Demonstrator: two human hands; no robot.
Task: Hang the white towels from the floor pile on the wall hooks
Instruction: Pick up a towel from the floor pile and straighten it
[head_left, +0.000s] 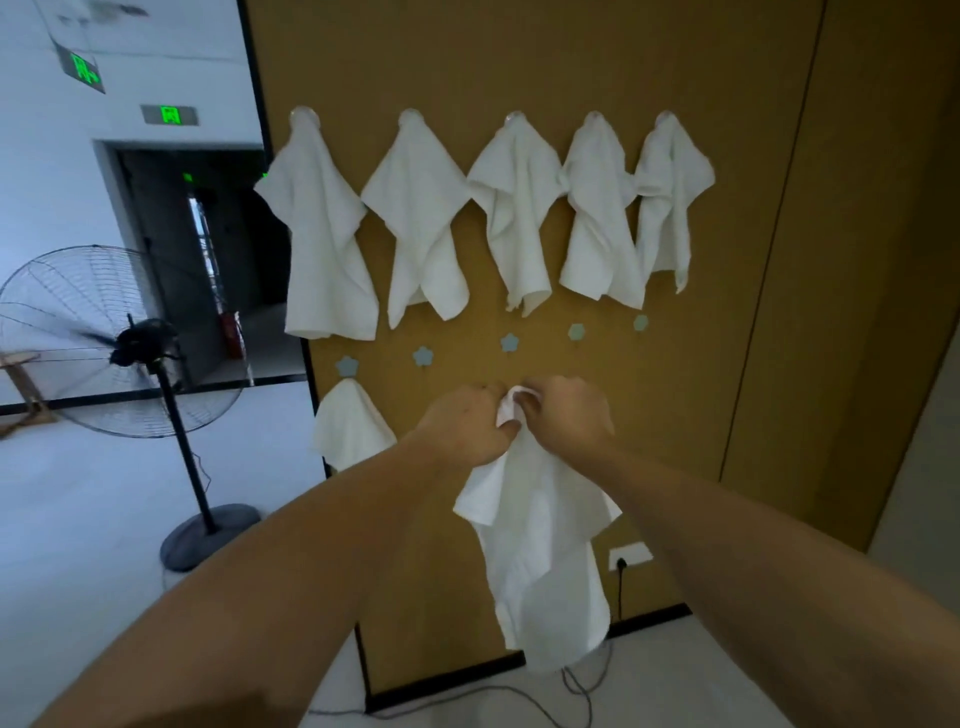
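Note:
A white towel (540, 545) hangs down in front of the brown wall, bunched at its top between both hands. My left hand (462, 426) and my right hand (569, 415) each pinch that top corner, just below the lower row of blue flower-shaped hooks (509, 343). Several white towels (415, 218) hang on the upper row of hooks. One more towel (349, 426) hangs from the leftmost lower hook (346, 366). The floor pile is out of view.
A standing fan (140, 343) spins at the left on a round base (208, 535). A wall socket (629, 555) with a black cable sits low on the brown panel (727, 260); cables trail across the floor (78, 519).

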